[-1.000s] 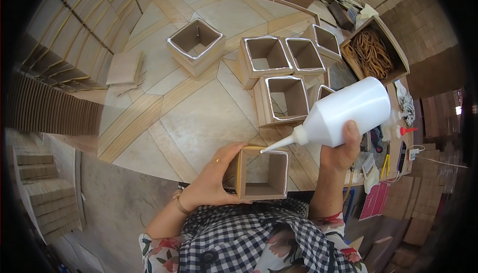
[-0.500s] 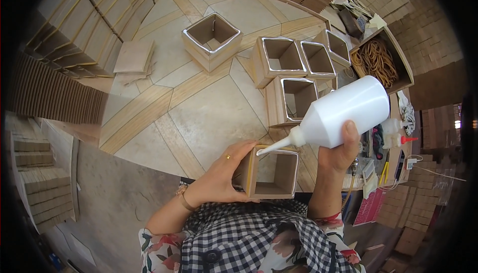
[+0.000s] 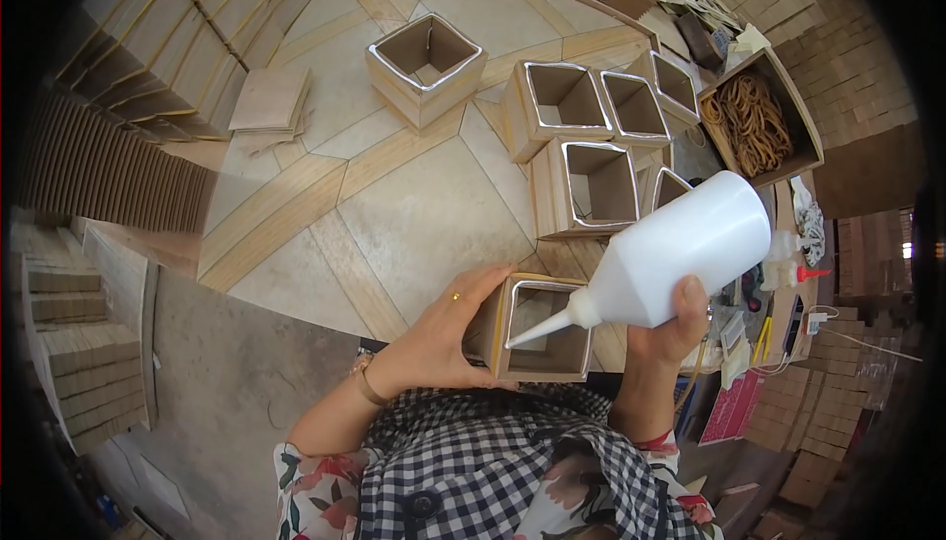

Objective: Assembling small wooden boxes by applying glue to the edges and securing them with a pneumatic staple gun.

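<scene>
Lying on the left of the patterned tabletop (image 3: 424, 215) is a small stack of pale, thin, square wooden panels (image 3: 268, 100), while to its right, at the near edge, the left hand (image 3: 439, 338), thumb and fingers parted around it, holds a pale, square, open wooden box (image 3: 564, 358) by its left side, beyond which a lone similar box (image 3: 419, 104) stands at the far side. Farther right, the right hand (image 3: 675, 328) is wrapped around a white plastic bottle (image 3: 690, 235), its conical nozzle tip at the held box's left rim, with white-rimmed boxes (image 3: 522, 111) clustered beyond and a wooden bin (image 3: 800, 116) of tan looped bands (image 3: 754, 126) at far right.
</scene>
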A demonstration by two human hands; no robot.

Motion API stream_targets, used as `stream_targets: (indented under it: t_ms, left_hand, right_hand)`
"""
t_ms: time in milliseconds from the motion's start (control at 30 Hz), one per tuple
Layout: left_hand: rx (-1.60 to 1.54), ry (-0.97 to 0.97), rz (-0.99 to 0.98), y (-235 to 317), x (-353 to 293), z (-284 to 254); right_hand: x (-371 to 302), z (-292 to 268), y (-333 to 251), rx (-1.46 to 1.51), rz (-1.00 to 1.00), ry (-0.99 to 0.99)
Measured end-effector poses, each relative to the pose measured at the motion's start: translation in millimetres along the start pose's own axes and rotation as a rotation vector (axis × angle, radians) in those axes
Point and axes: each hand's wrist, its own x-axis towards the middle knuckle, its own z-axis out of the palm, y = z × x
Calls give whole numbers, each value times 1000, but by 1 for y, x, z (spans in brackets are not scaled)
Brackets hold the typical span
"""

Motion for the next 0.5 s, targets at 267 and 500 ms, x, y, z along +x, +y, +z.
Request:
stream_targets:
  t_ms: [267,500]
  left_hand:
    - [37,16,23,4,2,-1]
    - [13,13,-8,6,2,-1]
  right_hand:
    - [-18,-2,-6,-76,66,-33]
    - [-25,-8,-9,-64,51,12]
